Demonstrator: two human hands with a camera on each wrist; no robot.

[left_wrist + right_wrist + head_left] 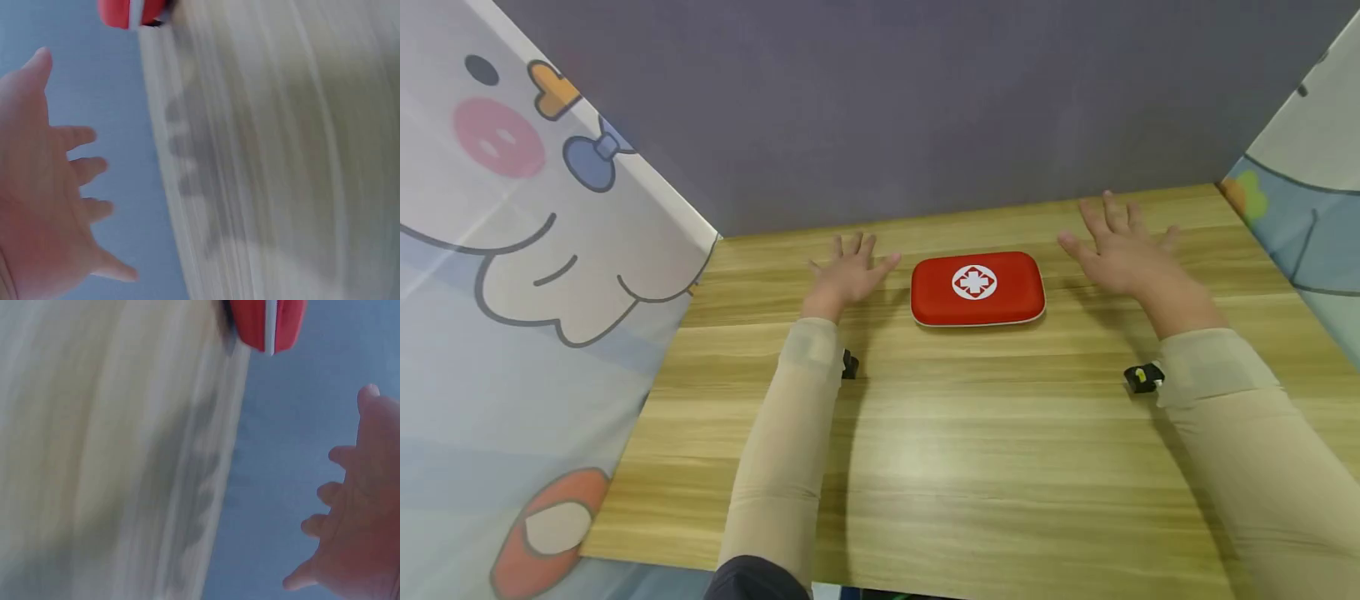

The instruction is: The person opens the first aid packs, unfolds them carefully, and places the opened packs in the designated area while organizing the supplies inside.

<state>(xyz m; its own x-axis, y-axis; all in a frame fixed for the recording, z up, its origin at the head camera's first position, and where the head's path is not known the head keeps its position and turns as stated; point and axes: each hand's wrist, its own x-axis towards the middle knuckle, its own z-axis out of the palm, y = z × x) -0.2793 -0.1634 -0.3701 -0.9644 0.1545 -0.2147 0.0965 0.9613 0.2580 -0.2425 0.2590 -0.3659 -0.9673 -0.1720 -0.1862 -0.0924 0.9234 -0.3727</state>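
Observation:
A red zip case [936, 292] with a white cross emblem lies flat on the wooden table toward its far side. To its left, my left hand [847, 277] hovers over the table with fingers spread, apart from the case. My right hand [1122, 254] is held above the table on the other side, fingers also splayed and holding nothing. In the left wrist view, one end of the red case [114, 12] shows at the top edge. The right wrist view shows the case's other end [250, 322], with its pale seam.
The wooden table [970, 467] meets a grey wall [925, 108] at the back. Cartoon-printed cloth [512, 375] hangs along the left side, and more printed cloth [1315, 233] borders the right. Small black wrist cameras [1142, 377] sit by the sleeve cuffs.

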